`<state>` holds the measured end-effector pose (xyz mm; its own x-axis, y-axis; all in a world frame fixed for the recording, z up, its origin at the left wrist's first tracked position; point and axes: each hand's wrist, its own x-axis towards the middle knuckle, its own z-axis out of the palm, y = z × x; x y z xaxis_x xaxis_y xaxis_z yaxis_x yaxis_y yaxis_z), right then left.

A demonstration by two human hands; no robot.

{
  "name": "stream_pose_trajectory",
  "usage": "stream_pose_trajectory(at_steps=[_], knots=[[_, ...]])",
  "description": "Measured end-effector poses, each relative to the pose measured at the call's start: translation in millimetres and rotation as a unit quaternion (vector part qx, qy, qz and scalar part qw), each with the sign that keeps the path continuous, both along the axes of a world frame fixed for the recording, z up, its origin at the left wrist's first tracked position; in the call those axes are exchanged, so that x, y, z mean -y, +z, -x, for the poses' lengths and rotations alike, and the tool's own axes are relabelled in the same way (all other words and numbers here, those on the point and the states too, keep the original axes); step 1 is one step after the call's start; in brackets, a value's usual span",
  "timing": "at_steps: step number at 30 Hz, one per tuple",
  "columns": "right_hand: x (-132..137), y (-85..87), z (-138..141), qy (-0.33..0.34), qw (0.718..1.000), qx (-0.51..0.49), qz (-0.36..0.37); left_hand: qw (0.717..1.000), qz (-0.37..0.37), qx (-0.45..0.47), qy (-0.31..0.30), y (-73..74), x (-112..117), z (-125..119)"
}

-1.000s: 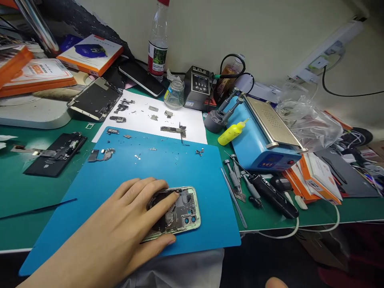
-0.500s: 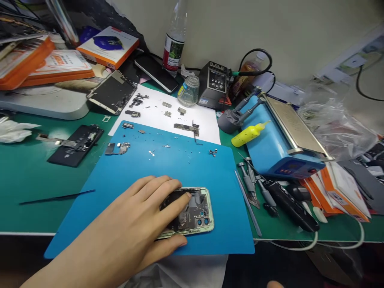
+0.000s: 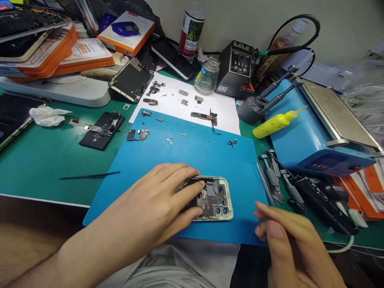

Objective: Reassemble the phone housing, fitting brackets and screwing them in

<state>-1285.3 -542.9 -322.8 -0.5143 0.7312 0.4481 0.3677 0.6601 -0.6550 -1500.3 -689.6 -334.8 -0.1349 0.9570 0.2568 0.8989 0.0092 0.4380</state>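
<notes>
The phone housing (image 3: 214,198) lies inside-up on the blue mat (image 3: 186,156), probably for cushioning. From nine o'clock the left hand (image 3: 162,196), fingers spread, holds it across its width, seemingly to steady it. At four o'clock the right hand (image 3: 295,246) is half curled, nothing visible in it. White paper (image 3: 171,104) at twelve likely keeps loose parts easy to spot; screwdrivers (image 3: 271,176) at two seem handy.
</notes>
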Motion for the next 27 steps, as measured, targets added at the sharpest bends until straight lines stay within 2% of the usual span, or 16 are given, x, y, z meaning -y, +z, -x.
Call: stream_pose_trajectory(at_steps=[4, 7, 10, 13, 16, 18, 19, 21, 23, 25, 27], knots=[[-19, 3.5, 22, 0.063, 0.992, 0.105, -0.008, 1.000, 0.007, 0.015, 0.001, 5.2, -2, 1], [-25, -0.2, 32, 0.116, 0.985, 0.125, -0.028, 1.000, 0.017, 0.026, -0.001, 10.1, -3, 1], [-22, -2.9, 36, 0.127, 0.984, 0.123, -0.025, 1.000, 0.026, 0.015, -0.006, 12.1, -4, 1], [-25, 1.5, 29, 0.079, 0.992, 0.103, 0.002, 0.999, 0.026, -0.019, -0.014, 10.3, -4, 2], [-49, 13.7, 14, -0.070, 0.996, 0.053, 0.001, 0.998, 0.022, -0.057, -0.026, 7.8, -2, 3], [-74, 23.7, 7, -0.152, 0.985, 0.074, -0.021, 0.997, 0.020, -0.073, -0.030, 6.6, -1, 3], [-87, 28.1, 6, -0.157, 0.980, 0.121, -0.038, 0.997, 0.017, -0.076, -0.028, 6.0, 0, 2], [-109, 34.1, 8, -0.100, 0.968, 0.225, -0.055, 0.997, 0.010, -0.072, -0.017, 4.4, 2, 0], [-123, 36.0, 16, -0.074, 0.944, 0.307, -0.092, 0.998, -0.001, -0.060, 0.001, 1.9, 4, -3], [-129, 35.5, 24, -0.056, 0.928, 0.351, -0.111, 0.999, -0.010, -0.046, 0.012, -1.3, 5, -4], [-130, 35.3, 31, -0.036, 0.928, 0.355, -0.109, 0.999, -0.015, -0.035, 0.017, -4.2, 6, -4]])
